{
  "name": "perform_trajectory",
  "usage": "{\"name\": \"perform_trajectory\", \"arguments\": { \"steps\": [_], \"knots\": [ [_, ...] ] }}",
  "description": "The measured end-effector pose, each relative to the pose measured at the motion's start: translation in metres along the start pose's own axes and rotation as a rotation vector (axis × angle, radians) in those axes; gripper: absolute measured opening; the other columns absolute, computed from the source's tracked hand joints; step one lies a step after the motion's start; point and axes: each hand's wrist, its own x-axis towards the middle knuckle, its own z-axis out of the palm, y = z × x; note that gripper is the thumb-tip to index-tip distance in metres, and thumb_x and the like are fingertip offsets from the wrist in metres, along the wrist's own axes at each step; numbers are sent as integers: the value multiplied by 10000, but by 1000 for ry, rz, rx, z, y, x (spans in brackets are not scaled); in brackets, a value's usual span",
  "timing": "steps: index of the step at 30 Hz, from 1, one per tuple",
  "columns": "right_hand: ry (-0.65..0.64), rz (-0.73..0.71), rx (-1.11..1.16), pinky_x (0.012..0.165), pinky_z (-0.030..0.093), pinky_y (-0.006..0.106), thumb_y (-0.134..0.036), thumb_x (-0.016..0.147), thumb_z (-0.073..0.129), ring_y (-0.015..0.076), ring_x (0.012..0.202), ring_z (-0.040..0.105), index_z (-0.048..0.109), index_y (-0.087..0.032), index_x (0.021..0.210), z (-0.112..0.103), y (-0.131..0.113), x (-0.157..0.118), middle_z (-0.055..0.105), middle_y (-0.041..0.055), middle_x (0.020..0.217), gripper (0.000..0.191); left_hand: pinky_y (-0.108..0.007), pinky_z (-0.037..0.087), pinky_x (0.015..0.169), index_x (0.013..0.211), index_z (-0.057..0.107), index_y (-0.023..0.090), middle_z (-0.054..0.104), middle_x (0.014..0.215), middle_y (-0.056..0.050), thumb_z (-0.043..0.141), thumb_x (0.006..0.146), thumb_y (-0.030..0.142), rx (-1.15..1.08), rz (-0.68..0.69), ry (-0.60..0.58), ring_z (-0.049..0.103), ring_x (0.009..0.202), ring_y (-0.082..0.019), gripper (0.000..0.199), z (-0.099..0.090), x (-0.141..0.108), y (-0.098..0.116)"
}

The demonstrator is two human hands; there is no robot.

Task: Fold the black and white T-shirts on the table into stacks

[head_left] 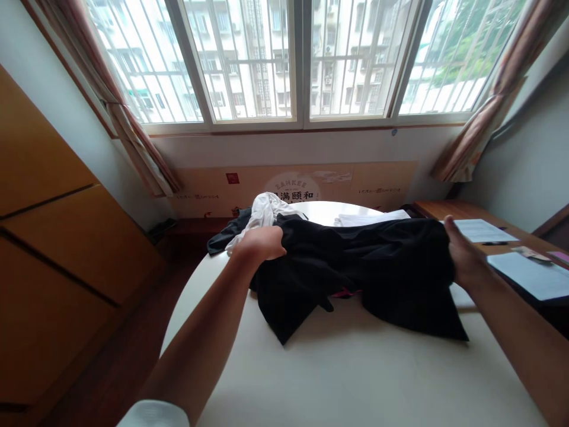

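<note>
Black cloth garment (360, 255), creased, two pointed corners hanging, magenta sliver (347, 293) seen at lower edge. It's stretched between left hand (265, 243) and right hand (462, 255), white table (347, 379) below both. Left end is clamped in a fist; right finger closure can't be told.

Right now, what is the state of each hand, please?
Left hand: closed, holding the black garment.
Right hand: at the garment's other end; fingers hidden, closure unclear.
</note>
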Motion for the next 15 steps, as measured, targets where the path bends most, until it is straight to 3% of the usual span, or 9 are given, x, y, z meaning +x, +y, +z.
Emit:
{"name": "perform_trajectory", "arguments": {
  "steps": [3,6,8,11,13,15],
  "knots": [
    [-184,99,122,916,650,467,-739,876,687,370,1126,756,688,-315,1314,-4,-15,-12,795,100,1192,610,-424,549,915,1230,693,171,736,1270,-209,563,895,233,-78,-38,156,719,1136,-376,365,-6,5,-10],
    [-360,96,-123,996,612,441,-555,724,924,372,1233,699,626,-327,1422,-2,-23,-20,741,85,1347,792,-424,551,923,1296,624,125,742,1216,-234,475,944,196,-224,-200,451,720,1130,-368,389,-20,3,-23],
    [-409,69,-333,944,613,420,-534,674,959,364,1153,712,709,-265,1280,3,-20,-20,771,86,1245,708,-438,545,953,1300,609,128,750,1180,-226,481,970,228,-297,-271,634,716,1130,-369,367,-27,1,-32],
    [-394,75,-435,670,571,331,-638,752,866,263,827,696,728,-197,917,6,-12,-16,756,61,888,490,-446,540,974,1229,633,182,757,1129,-173,571,975,343,-352,-294,810,707,1116,-363,306,-32,3,-46],
    [-293,121,-328,528,479,283,-629,779,844,198,672,630,689,-209,888,1,-10,-14,695,23,774,461,-424,545,955,1154,650,203,753,1079,-134,639,946,385,-396,-286,873,705,1082,-343,277,-34,5,-54],
    [-171,133,-165,480,459,286,-612,769,846,192,610,615,678,-244,960,-11,-15,-14,690,13,763,448,-390,551,916,1091,659,203,740,1006,-99,668,928,390,-460,-277,936,705,1006,-304,248,-38,4,-60]
  ]
}}
